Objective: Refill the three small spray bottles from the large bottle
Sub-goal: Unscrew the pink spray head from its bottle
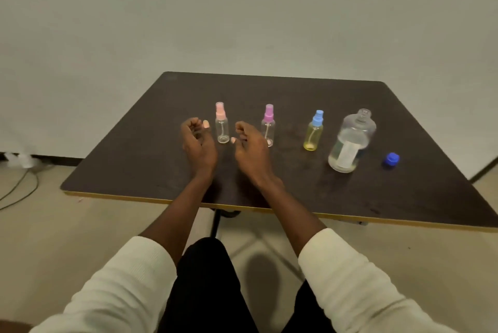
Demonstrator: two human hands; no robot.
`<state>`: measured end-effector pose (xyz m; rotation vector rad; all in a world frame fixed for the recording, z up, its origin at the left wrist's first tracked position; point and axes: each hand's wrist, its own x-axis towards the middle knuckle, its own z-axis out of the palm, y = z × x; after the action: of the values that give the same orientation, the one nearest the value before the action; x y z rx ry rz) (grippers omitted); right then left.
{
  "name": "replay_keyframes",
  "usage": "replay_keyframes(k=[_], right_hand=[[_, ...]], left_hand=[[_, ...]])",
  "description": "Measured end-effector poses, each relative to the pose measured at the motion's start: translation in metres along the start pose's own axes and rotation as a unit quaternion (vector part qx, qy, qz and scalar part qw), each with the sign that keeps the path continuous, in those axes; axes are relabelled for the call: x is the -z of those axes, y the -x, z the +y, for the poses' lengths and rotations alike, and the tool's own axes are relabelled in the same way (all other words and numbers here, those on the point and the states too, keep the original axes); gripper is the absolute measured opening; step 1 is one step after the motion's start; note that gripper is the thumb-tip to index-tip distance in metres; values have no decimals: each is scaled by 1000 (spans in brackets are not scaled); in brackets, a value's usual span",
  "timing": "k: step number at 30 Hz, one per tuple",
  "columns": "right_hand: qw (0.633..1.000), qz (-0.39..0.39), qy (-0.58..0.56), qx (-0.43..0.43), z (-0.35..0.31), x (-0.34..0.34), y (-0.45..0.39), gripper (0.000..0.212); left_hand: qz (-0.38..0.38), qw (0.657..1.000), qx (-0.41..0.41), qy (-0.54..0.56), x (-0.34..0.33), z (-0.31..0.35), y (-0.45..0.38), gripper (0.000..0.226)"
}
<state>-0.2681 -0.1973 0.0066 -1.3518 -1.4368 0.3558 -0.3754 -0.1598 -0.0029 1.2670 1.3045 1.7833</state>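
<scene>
While both hands hover over the desk, nothing is being held:
Left hand (198,141): fingers loosely curled, palm facing inward, empty; just left of pink-top btl, not touching it.
Right hand (249,144): fingers loosely curled, empty; sits btwn pink-top and purple-top btls, overlapping the purple one's lower edge in view; contact can't be told.
Pink-top spray bottle (221,124): upright, cap on, looks clear/empty; leftmost in the row.
Purple-top spray bottle (268,125): upright, cap on, looks clear/empty; mid row.
Blue-top spray bottle (314,130): upright, cap on, holds yellowish liquid approx to the shoulder; right of the purple one.
Large bottle (350,141): upright, neck open w/o cap, clear liquid in lower part, white label; right end of row, near the blue-top btl.
Blue cap (391,159): lying on the desk just right of the large bottle, apart from it.
Desk (296,192): dark top, yellow edge strip.
Sleeves (350,279): white, pushed up both forearms.
Cables (18,187): on the floor at left.
</scene>
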Motion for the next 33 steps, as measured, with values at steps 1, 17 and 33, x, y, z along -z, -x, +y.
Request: replay_keyframes(k=[1, 17, 33], right_hand=[[999, -19, -10, -41, 2, -11, -5, 43], [990, -74, -65, -98, 25, -51, -43, 28], [988, -38, -52, -143, 27, -38, -32, 26]], left_hand=[[-15, 1000, 12, 11, 4, -3, -11, 23], [-234, 972, 10, 5, -12, -14, -64, 29], [-244, 970, 5, 13, -8, 3, -52, 42]])
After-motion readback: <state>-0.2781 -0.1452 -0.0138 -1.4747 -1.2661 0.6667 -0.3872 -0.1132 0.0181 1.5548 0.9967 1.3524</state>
